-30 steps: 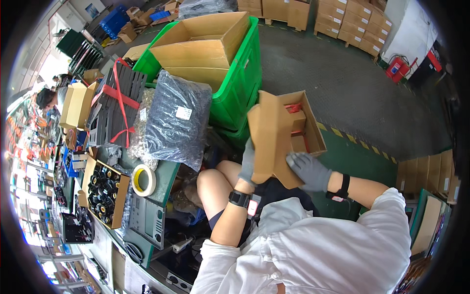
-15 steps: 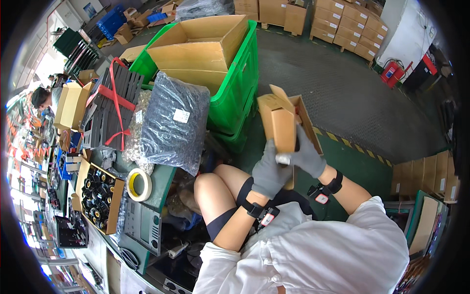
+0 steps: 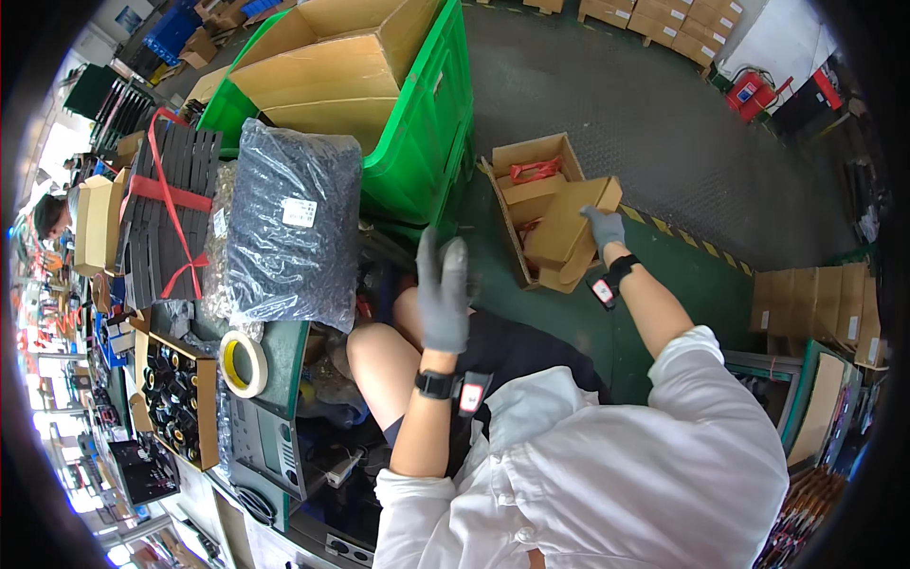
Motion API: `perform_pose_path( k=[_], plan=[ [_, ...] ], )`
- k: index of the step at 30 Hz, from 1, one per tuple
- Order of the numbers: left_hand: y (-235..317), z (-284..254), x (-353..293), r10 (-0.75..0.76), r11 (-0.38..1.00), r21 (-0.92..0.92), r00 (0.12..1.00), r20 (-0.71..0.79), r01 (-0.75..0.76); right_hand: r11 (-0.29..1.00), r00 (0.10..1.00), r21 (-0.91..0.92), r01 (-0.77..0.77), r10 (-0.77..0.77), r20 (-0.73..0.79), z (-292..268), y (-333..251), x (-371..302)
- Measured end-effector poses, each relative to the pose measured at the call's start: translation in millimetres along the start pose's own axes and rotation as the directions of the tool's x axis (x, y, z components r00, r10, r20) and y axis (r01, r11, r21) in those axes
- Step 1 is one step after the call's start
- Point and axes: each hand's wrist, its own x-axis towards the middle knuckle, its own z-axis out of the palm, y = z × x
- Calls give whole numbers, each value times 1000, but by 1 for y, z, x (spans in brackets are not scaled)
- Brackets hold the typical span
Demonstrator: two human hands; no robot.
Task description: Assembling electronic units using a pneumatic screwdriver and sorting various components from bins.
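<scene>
Touching cardboard box (image 3: 550, 213), right hand (image 3: 604, 228), left hand (image 3: 443, 294) empty

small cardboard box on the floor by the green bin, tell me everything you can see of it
The small cardboard box is plain brown and lies open on the dark green floor beside the green bin, flaps spread. Something red shows inside, along with folded cardboard pieces. The gloved right hand rests on its right flap; the gloved left hand is apart from it, empty and open.

Dark green floor (image 3: 607, 114), stacked cartons (image 3: 692, 21) bkgd
</scene>
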Motion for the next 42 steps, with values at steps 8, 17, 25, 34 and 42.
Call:
perform_pose_path(
  k=[8, 17, 25, 34, 42],
  plan=[
    [33, -38, -29, -103, 967, 204, 968, -228, 151, 899, 951, -334, -282, 216, -222, 75, 58, 74],
    [32, -58, -54, 100, 899, 418, 868, -487, 131, 866, 882, -258, -428, 337, -331, 80, 37, 114],
    [16, -40, -53, 50, 814, 539, 898, -437, 216, 874, 878, -252, -415, 311, -364, 110, 43, 101],
    [19, -35, -65, 53, 635, 717, 910, -412, 288, 692, 701, 244, -680, 516, 492, 161, 119, 170],
    [13, -29, -67, 118, 631, 732, 900, -419, 258, 675, 731, 284, -681, 601, 322, 177, 137, 127]
  ],
)
